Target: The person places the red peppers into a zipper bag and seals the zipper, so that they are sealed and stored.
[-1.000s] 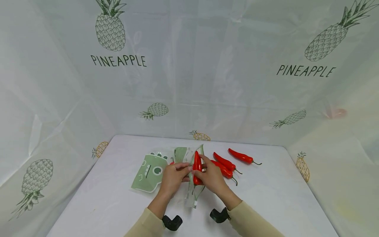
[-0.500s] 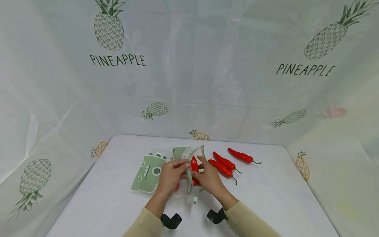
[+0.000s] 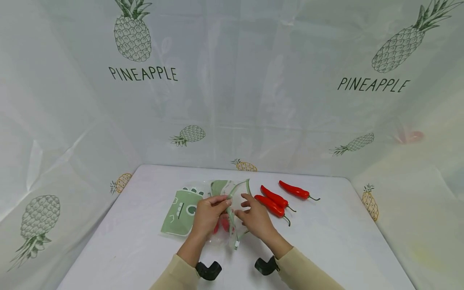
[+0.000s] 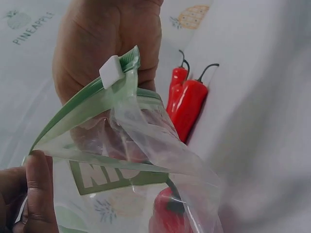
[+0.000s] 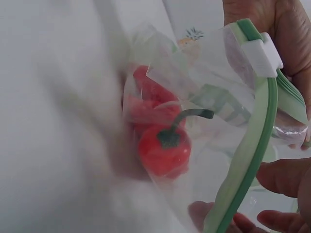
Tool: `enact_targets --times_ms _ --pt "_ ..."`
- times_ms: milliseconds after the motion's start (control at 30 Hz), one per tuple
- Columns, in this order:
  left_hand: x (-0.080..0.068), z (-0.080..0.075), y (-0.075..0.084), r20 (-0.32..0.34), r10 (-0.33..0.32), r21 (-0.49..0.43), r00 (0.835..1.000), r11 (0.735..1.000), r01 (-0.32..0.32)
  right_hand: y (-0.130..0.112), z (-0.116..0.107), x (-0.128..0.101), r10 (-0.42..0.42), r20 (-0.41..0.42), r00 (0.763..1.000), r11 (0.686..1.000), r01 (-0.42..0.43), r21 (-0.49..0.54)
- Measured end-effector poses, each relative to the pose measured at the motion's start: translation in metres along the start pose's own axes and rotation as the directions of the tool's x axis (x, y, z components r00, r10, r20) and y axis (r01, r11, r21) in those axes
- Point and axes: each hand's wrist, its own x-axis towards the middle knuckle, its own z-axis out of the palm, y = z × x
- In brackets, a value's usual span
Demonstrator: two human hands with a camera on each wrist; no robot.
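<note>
Holding the zip bag mouth apart, your left hand pinches one rim, your right hand the other; loose chillies lie right of the bag, stems toward you, nearest your right

Three red chilies loose on table; at least one more chili inside one clear zip bag. One flat green bag. Two hands.
</note>
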Motion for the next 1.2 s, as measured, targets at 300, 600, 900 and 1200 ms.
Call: enact_targets --times_ms 300,600,900,1200 --pt "-0.002 0.001 -0.007 0.010 -0.027 0.029 1.000 0.999 0.027 0.012 -0.012 -0.001 -0.020 -0.136 0.990 1.000 0.017 -0.023" --pt "-0.005 0.002 -0.013 0.029 -0.050 0.004 0.998 0.999 0.050 0.024 -0.039 0.003 -0.014 -0.248 0.969 0.996 -0.007 -0.084" --pt "-0.008 0.000 -0.014 0.047 -0.054 0.014 0.997 0.998 0.054 0.044 -0.072 0.007 -0.036 -0.255 0.966 0.974 -0.024 -0.227" --pt "-0.007 -0.001 -0.021 0.049 -0.050 0.036 0.998 0.998 0.048 0.068 -0.112 0.016 -0.044 -0.254 0.966 0.964 -0.026 -0.265"
